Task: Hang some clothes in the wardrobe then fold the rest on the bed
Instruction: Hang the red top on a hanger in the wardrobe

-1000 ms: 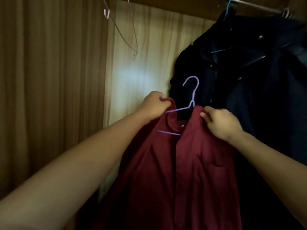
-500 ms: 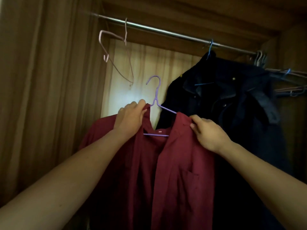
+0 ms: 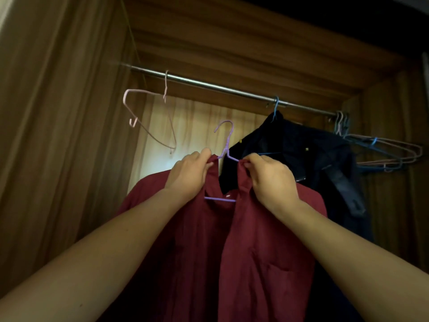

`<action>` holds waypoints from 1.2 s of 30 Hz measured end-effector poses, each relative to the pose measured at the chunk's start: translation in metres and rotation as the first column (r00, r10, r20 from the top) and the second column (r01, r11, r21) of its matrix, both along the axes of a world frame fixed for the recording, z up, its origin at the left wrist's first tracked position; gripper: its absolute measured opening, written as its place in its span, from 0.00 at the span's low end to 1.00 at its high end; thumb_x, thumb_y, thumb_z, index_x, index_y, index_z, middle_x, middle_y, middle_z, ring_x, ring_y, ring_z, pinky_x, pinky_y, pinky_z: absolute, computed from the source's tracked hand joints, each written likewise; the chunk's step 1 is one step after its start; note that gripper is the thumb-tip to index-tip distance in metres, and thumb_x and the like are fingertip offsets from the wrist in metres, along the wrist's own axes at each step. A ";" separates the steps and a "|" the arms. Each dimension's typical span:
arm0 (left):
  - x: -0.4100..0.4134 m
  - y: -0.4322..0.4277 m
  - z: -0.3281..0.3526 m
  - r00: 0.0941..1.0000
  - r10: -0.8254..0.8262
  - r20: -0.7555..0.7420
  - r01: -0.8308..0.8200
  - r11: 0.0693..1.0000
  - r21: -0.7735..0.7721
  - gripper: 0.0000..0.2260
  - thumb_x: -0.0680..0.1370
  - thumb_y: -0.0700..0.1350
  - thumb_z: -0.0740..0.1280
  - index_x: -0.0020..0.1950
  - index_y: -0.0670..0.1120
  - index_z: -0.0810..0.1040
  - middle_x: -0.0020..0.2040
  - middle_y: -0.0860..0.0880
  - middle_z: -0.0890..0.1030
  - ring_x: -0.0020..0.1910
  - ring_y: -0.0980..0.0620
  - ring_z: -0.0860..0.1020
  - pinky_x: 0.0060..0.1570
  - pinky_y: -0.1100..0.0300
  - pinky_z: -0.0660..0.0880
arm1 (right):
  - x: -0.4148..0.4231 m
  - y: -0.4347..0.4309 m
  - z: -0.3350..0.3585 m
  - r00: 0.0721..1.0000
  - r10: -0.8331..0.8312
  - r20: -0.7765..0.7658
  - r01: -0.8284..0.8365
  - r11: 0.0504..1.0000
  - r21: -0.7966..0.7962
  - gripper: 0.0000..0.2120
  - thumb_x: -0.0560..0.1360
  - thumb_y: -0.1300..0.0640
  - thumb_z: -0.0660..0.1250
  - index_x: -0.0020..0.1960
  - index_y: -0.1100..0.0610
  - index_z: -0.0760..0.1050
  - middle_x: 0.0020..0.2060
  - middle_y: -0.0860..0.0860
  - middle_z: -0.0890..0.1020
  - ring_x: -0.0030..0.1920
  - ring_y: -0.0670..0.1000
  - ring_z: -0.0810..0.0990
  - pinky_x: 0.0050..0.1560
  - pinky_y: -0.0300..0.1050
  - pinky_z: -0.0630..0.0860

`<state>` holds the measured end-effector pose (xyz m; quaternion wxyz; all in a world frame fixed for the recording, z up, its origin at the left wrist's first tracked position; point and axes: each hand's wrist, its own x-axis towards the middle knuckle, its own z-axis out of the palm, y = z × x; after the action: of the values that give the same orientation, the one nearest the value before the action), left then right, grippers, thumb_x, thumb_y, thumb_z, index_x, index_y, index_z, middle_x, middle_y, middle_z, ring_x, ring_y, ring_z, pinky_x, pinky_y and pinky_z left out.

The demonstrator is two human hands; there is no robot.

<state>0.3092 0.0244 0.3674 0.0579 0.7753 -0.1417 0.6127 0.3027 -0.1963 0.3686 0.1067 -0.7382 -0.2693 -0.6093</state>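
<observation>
A dark red shirt (image 3: 250, 247) hangs on a purple wire hanger (image 3: 226, 145) that I hold up inside the wardrobe. My left hand (image 3: 189, 175) grips the left side of the collar and my right hand (image 3: 271, 180) grips the right side, both close to the hanger's neck. The hanger's hook points up, below the metal rail (image 3: 209, 86) and apart from it.
An empty pink hanger (image 3: 148, 117) hangs on the rail at the left. A dark navy jacket (image 3: 308, 166) hangs on a blue hanger (image 3: 275, 105) just right of the red shirt. Several empty hangers (image 3: 380, 149) bunch at the rail's right end. Wooden walls enclose both sides.
My view has tilted up, so more of the rail shows. Both hands have lifted the shirt and hanger higher and closed in toward the hanger's neck.
</observation>
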 end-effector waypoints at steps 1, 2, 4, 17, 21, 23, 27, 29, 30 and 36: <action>0.001 -0.006 0.004 1.000 -0.009 -0.012 0.009 1.000 0.004 0.07 0.84 0.48 0.60 0.53 0.45 0.67 0.46 0.42 0.77 0.45 0.37 0.76 0.42 0.45 0.73 | -0.003 0.002 0.003 0.999 0.033 0.016 -0.033 0.999 -0.008 0.20 0.80 0.46 0.52 0.54 0.54 0.79 0.42 0.53 0.81 0.43 0.60 0.81 0.40 0.55 0.78; 0.003 -0.010 0.008 1.000 -0.018 -0.023 0.018 1.000 0.008 0.06 0.84 0.48 0.60 0.54 0.46 0.67 0.47 0.43 0.77 0.45 0.38 0.76 0.42 0.45 0.73 | -0.005 0.002 0.005 0.997 0.070 0.041 -0.068 0.997 -0.047 0.19 0.80 0.46 0.53 0.54 0.54 0.79 0.43 0.53 0.82 0.45 0.59 0.81 0.42 0.55 0.78; 0.005 -0.016 0.016 0.999 -0.041 -0.025 0.041 0.999 0.010 0.05 0.84 0.48 0.60 0.52 0.48 0.66 0.47 0.43 0.77 0.46 0.37 0.76 0.43 0.45 0.73 | -0.009 -0.004 0.005 0.988 0.131 0.076 -0.114 0.974 -0.195 0.17 0.81 0.46 0.56 0.54 0.54 0.80 0.49 0.52 0.82 0.51 0.58 0.80 0.50 0.56 0.78; 0.025 -0.059 0.062 0.968 -0.241 0.064 0.246 0.966 -0.076 0.05 0.83 0.44 0.63 0.49 0.48 0.67 0.46 0.50 0.71 0.48 0.42 0.75 0.49 0.47 0.72 | -0.003 -0.092 0.056 0.915 -0.402 -0.034 0.392 0.907 -0.156 0.07 0.85 0.51 0.53 0.58 0.51 0.68 0.39 0.49 0.76 0.39 0.58 0.79 0.31 0.48 0.67; 0.034 -0.091 0.067 0.988 -0.137 0.069 0.149 0.966 -0.209 0.07 0.82 0.49 0.63 0.55 0.46 0.73 0.57 0.47 0.69 0.60 0.47 0.67 0.60 0.48 0.66 | 0.005 -0.104 0.071 0.852 -0.523 -0.035 0.512 0.844 -0.158 0.09 0.82 0.58 0.56 0.61 0.52 0.67 0.39 0.51 0.75 0.35 0.57 0.73 0.28 0.47 0.62; 0.035 -0.106 0.066 0.963 -0.268 0.026 0.267 0.940 -0.213 0.05 0.82 0.48 0.63 0.54 0.47 0.72 0.57 0.47 0.71 0.59 0.46 0.71 0.58 0.51 0.68 | 0.011 -0.112 0.077 0.843 -0.537 -0.036 0.529 0.838 -0.131 0.12 0.82 0.59 0.57 0.65 0.53 0.67 0.40 0.52 0.76 0.36 0.58 0.75 0.30 0.48 0.64; 0.034 -0.131 0.063 0.855 -0.507 -0.106 0.482 0.854 -0.196 0.05 0.83 0.45 0.62 0.55 0.44 0.72 0.53 0.46 0.80 0.55 0.46 0.78 0.54 0.53 0.71 | 0.018 -0.116 0.086 0.827 -0.560 -0.046 0.553 0.826 -0.109 0.11 0.82 0.60 0.57 0.64 0.54 0.68 0.38 0.52 0.73 0.38 0.58 0.75 0.34 0.49 0.67; 0.035 -0.138 0.062 0.841 -0.524 -0.137 0.497 0.847 -0.187 0.04 0.83 0.45 0.62 0.55 0.44 0.72 0.49 0.48 0.81 0.51 0.49 0.79 0.53 0.52 0.73 | 0.021 -0.115 0.089 0.821 -0.569 -0.040 0.563 0.820 -0.106 0.09 0.82 0.60 0.57 0.62 0.56 0.69 0.39 0.53 0.75 0.40 0.59 0.78 0.35 0.49 0.68; 0.036 -0.140 0.063 0.838 -0.527 -0.143 0.497 0.844 -0.201 0.03 0.83 0.44 0.62 0.55 0.46 0.71 0.46 0.48 0.81 0.47 0.50 0.79 0.51 0.52 0.74 | 0.022 -0.114 0.090 0.824 -0.565 -0.035 0.560 0.822 -0.104 0.09 0.82 0.60 0.57 0.62 0.56 0.69 0.41 0.54 0.77 0.42 0.60 0.80 0.35 0.49 0.68; 0.052 -0.151 0.073 0.724 -0.673 -0.152 0.560 0.702 -0.439 0.06 0.83 0.40 0.60 0.55 0.50 0.74 0.41 0.46 0.81 0.37 0.55 0.77 0.38 0.60 0.73 | 0.028 -0.098 0.100 0.829 -0.558 0.031 0.557 0.822 -0.116 0.09 0.81 0.63 0.60 0.61 0.57 0.70 0.34 0.50 0.67 0.36 0.58 0.74 0.31 0.49 0.65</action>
<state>0.3615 -0.1270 0.4403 0.4249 0.7402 -0.2695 0.4460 0.3307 -0.2945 0.4683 -0.1200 -0.7910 -0.0780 -0.5948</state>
